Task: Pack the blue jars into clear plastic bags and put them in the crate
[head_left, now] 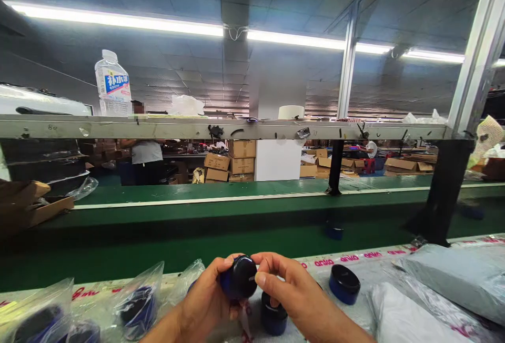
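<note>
My left hand (203, 301) and my right hand (294, 293) meet at the bottom centre, both closed around a small dark blue round part with a black cap (240, 277). The left fingers cup it from below and behind, while the right thumb and fingers pinch its right side. Just beneath it on the bench stands a second dark blue round part (273, 318). A third, with a black top (344, 283), sits a little to the right.
Clear plastic bags holding similar blue parts (136, 306) lie at the lower left. Grey bagged pads (453, 280) lie at the right. A green conveyor belt (197, 227) runs across behind the bench, with a metal shelf rail (221, 128) above carrying a water bottle (113, 84). Cardboard boxes (27, 203) stand at left.
</note>
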Tool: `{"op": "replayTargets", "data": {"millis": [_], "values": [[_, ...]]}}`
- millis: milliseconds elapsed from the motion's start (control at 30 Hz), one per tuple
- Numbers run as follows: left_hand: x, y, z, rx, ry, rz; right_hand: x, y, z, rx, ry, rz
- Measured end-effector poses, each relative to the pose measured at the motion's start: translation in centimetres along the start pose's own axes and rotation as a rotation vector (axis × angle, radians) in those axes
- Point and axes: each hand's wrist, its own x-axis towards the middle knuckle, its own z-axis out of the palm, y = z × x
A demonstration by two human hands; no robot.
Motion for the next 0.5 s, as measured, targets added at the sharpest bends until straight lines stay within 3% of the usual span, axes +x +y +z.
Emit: {"op": "replayTargets", "data": {"millis": [100,500], "values": [[0.0,-0.2,0.3,-0.023,0.042,0.032,0.1,0.2,0.6,-0.023,0.046,-0.006],[0.1,-0.5,0.0,-0.192,-0.004,0.052,0.2,0.5,2.1,-0.049,0.082,0.021]]}}
